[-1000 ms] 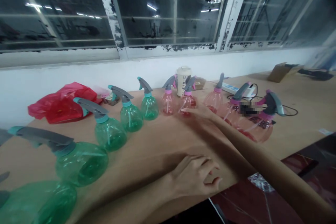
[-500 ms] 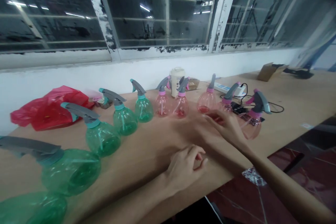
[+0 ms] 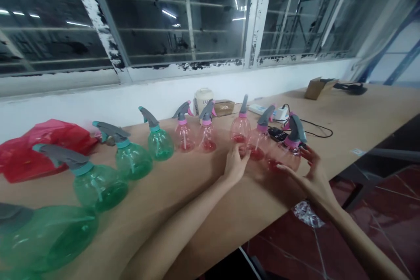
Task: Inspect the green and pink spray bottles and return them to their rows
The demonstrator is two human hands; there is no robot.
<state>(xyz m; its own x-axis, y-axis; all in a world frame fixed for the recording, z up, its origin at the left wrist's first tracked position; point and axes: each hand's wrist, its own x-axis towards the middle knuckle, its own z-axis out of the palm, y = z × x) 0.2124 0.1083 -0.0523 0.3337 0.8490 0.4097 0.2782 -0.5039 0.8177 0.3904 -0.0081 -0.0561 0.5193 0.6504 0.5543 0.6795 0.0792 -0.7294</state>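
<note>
My right hand [image 3: 313, 173] is curved around the rightmost pink spray bottle [image 3: 288, 155], thumb at its near side and fingers at its right. My left hand [image 3: 235, 164] reaches low to the front of two other pink bottles, one at the back [image 3: 240, 129] and one beside it [image 3: 259, 142]. Its thumb and fingers are apart, with the tips near the bottles' bases; whether they touch is unclear. Two more pink spray bottles [image 3: 207, 135] stand further left. A row of green spray bottles [image 3: 133, 159] curves toward the near left. All have grey trigger heads, and the bottles hold some liquid.
Against the wall are a red plastic bag [image 3: 49, 146], a pale cup [image 3: 203, 96] and a brown packet [image 3: 224, 107]. A power strip [image 3: 278, 113] with black cable and a dark phone-like device [image 3: 277, 134] lie behind the pink bottles. A cardboard box [image 3: 318, 88] sits far right.
My right hand has moved right, from the middle pink bottles to the rightmost one. My left hand has risen from the table front to the pink bottles. The view has turned slightly right.
</note>
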